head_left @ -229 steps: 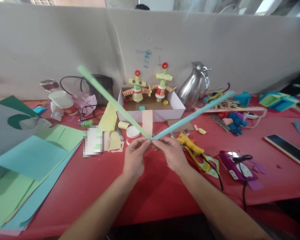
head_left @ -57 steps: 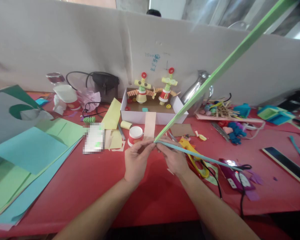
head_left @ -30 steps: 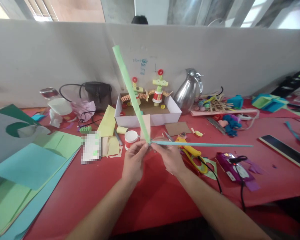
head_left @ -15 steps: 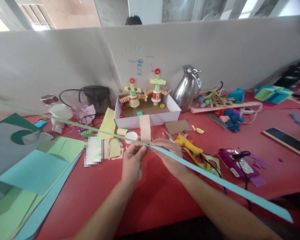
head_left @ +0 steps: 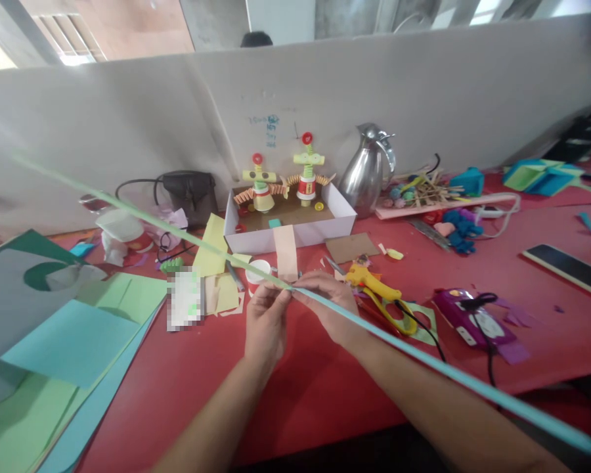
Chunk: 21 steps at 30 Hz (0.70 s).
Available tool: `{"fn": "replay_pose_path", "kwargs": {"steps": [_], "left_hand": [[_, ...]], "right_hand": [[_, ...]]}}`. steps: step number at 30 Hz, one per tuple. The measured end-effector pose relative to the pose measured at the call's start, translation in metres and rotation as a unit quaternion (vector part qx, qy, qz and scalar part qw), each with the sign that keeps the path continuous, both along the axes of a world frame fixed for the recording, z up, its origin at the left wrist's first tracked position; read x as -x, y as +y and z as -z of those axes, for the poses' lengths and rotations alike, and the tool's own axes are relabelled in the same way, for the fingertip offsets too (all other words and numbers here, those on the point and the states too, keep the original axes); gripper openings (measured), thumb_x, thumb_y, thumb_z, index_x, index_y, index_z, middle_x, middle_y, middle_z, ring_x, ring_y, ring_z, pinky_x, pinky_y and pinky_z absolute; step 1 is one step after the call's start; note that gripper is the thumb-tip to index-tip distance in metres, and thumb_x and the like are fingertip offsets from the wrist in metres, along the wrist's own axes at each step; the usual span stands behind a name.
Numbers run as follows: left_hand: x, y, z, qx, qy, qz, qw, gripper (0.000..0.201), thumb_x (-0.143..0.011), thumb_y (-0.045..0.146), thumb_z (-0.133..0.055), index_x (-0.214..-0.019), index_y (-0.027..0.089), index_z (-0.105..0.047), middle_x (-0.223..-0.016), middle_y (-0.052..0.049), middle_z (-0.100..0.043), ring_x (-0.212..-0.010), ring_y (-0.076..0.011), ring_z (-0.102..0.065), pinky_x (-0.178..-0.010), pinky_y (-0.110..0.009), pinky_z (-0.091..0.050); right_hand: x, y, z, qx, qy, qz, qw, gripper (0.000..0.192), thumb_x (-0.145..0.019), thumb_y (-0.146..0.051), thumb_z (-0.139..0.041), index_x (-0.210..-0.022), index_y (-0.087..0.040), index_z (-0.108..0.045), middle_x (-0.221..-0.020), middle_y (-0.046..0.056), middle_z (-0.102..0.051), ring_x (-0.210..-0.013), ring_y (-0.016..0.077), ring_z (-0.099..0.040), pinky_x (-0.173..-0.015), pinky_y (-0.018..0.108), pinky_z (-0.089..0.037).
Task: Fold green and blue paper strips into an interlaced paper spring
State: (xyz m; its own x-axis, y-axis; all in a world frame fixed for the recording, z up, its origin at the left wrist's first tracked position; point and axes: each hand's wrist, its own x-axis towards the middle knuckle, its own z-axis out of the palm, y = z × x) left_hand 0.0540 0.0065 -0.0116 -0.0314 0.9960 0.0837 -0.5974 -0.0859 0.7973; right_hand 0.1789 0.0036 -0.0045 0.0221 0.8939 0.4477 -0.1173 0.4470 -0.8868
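Observation:
My left hand [head_left: 266,322] and my right hand [head_left: 332,307] meet in the middle of the view, above the red table. Between their fingertips they pinch the place where a green paper strip [head_left: 142,215] and a blue paper strip [head_left: 423,355] come together. The green one runs up to the left, the blue one down to the right past my forearm. How the two are joined is too small to make out. Just behind my left hand stands a small paper cup [head_left: 259,270]. Right of my hands lies a yellow hot glue gun [head_left: 374,284].
Behind is a white box [head_left: 295,238] with two paper-cup figures [head_left: 263,192], beside a metal jug [head_left: 367,172]. Coloured paper sheets [head_left: 73,338] cover the left side. To the right are a purple device [head_left: 473,318] with a cable and a dark flat slab [head_left: 566,270].
The green strip's far end has swung upward and the blue strip's end has shifted outward to the right. Both hands keep their pinch at the joint.

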Motion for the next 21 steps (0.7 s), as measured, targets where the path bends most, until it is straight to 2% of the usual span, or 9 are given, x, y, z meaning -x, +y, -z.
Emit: {"fn": "replay_pose_path", "kwargs": {"steps": [3,7,10,16,21], "left_hand": [[-0.001,-0.001,0.001,0.014,-0.009,-0.017,1.0,0.018,-0.066,0.025,-0.086,-0.076,0.02,-0.071,-0.079,0.0,-0.069,-0.076,-0.0108,-0.062,-0.076,-0.023,-0.05],[-0.001,-0.001,0.002,0.054,-0.027,-0.04,0.997,0.021,-0.062,0.024,-0.088,-0.073,0.02,-0.07,-0.075,0.002,-0.069,-0.074,-0.0096,-0.062,-0.075,-0.022,-0.05],[-0.001,-0.001,0.006,0.077,-0.041,-0.026,0.996,0.02,-0.063,0.023,-0.087,-0.073,0.021,-0.069,-0.077,0.002,-0.07,-0.076,-0.0099,-0.064,-0.078,-0.023,-0.05],[0.0,0.003,0.011,0.112,-0.055,0.01,0.992,0.02,-0.062,0.021,-0.087,-0.07,0.02,-0.069,-0.074,0.003,-0.07,-0.075,-0.0094,-0.064,-0.078,-0.022,-0.051],[0.005,0.007,0.004,0.116,-0.054,0.094,0.987,0.015,-0.071,0.024,-0.083,-0.076,0.018,-0.071,-0.073,0.001,-0.068,-0.07,-0.0088,-0.064,-0.076,-0.022,-0.052]], "right_hand": [[0.004,0.0,-0.002,0.053,0.043,-0.014,0.998,0.007,-0.081,-0.026,-0.075,-0.087,-0.029,-0.078,-0.095,0.001,-0.071,-0.095,0.019,-0.066,-0.091,0.035,-0.053],[0.012,0.0,0.004,0.128,0.152,-0.081,0.977,0.011,-0.079,-0.027,-0.076,-0.09,-0.027,-0.077,-0.101,0.002,-0.073,-0.099,0.0215,-0.067,-0.096,0.041,-0.051],[0.016,0.001,0.007,0.152,0.188,-0.08,0.967,0.013,-0.076,-0.027,-0.078,-0.089,-0.027,-0.077,-0.099,0.001,-0.075,-0.099,0.0215,-0.066,-0.098,0.041,-0.049],[0.01,0.002,0.002,0.175,0.143,-0.062,0.972,0.009,-0.077,-0.032,-0.076,-0.079,-0.024,-0.078,-0.074,-0.001,-0.072,-0.078,0.0165,-0.065,-0.081,0.032,-0.052],[-0.002,0.008,0.002,0.209,0.132,-0.084,0.965,0.018,-0.076,-0.038,-0.077,-0.083,-0.022,-0.077,-0.074,0.001,-0.071,-0.069,0.0136,-0.064,-0.068,0.027,-0.051]]}}
